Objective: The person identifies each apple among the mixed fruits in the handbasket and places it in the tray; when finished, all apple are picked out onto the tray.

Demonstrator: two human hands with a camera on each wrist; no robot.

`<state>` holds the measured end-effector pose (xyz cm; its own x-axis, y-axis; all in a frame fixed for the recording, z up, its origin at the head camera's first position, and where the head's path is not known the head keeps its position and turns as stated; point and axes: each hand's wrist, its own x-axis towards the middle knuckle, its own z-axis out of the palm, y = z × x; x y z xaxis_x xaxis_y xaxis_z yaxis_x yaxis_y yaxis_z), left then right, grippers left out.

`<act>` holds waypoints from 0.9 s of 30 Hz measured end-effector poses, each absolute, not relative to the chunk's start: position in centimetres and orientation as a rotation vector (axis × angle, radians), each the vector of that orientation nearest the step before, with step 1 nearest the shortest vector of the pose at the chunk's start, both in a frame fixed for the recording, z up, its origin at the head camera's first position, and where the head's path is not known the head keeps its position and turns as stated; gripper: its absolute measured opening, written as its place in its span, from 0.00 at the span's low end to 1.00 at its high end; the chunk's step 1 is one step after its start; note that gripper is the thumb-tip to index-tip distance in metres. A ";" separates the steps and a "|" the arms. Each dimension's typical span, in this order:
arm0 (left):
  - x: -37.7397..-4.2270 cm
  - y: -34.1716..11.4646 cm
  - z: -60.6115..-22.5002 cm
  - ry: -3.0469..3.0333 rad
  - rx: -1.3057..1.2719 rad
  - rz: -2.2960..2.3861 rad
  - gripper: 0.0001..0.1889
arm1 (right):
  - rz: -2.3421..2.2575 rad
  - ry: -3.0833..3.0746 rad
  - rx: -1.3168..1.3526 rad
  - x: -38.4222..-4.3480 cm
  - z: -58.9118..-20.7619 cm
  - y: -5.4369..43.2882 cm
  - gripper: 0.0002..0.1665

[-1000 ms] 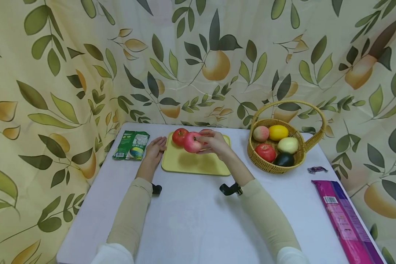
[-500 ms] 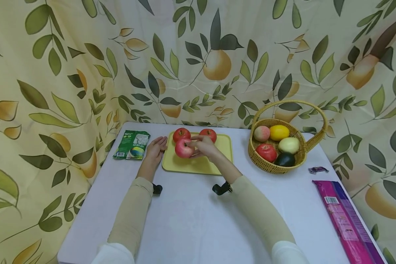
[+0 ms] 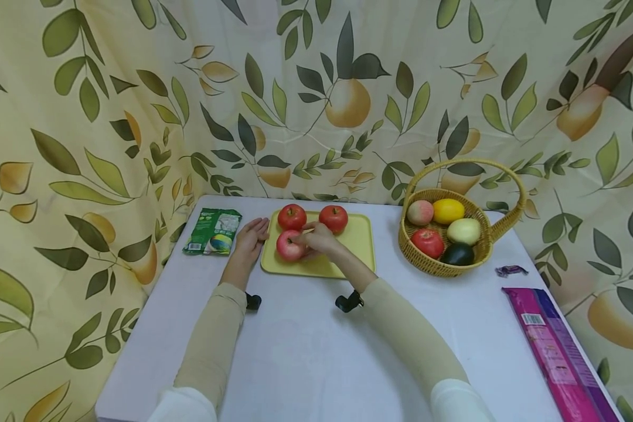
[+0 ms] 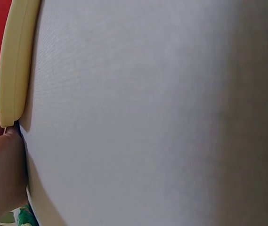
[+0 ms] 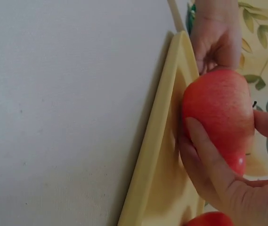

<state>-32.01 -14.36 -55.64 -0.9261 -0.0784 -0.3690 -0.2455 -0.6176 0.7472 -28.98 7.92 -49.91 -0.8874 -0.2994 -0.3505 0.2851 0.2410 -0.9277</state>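
Observation:
My right hand (image 3: 319,240) holds a pinkish-red apple (image 3: 290,246) between thumb and fingers, at the front left of the yellow tray (image 3: 343,266). In the right wrist view the apple (image 5: 221,113) sits close over the tray, its stem beside a fingertip. Two more red apples, a left one (image 3: 292,217) and a right one (image 3: 333,218), rest along the tray's back. My left hand (image 3: 249,237) lies at the tray's left edge, fingertips against the rim; in the left wrist view this hand (image 4: 4,172) touches the tray's end.
A green packet (image 3: 213,232) lies left of my left hand. At right stands a wicker basket (image 3: 427,264) with a tall handle, holding several fruits and vegetables. Beyond it are a small purple wrapped candy (image 3: 510,270) and a long pink-purple package (image 3: 554,351). A patterned curtain (image 3: 316,146) backs the table.
My right hand has carried the apple left and down toward the tray's front left, uncovering the right-hand back apple. My left hand has stayed at the tray's edge.

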 end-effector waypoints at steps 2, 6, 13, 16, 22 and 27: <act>-32.0 -14.3 -55.5 1.314 -0.572 2.683 0.42 | -1.672 2.080 -0.008 -28.9 -50.0 7.8 0.43; -31.8 -14.4 -55.1 1.305 -0.569 2.673 0.43 | -1.648 2.144 0.015 -28.6 -50.0 7.6 0.42; -31.9 -14.3 -55.6 1.314 -0.579 2.678 0.42 | -1.602 2.147 0.036 -28.5 -50.2 8.7 0.44; -31.8 -14.1 -55.9 1.300 -0.587 2.682 0.42 | -1.609 2.129 0.049 -28.6 -50.0 9.8 0.41; -31.8 -14.0 -55.9 1.307 -0.587 2.671 0.43 | -1.675 2.120 -0.012 -28.5 -48.3 12.6 0.36; -31.8 -14.4 -55.3 1.323 -0.585 2.673 0.43 | -1.726 2.144 -0.014 -28.1 -46.0 15.1 0.32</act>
<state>-31.83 -14.36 -55.28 -0.9210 -0.0772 -0.3819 -0.2569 -0.6166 0.7442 -28.11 15.10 -45.99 -0.9252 -0.2454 -0.2894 0.2304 0.2429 -0.9423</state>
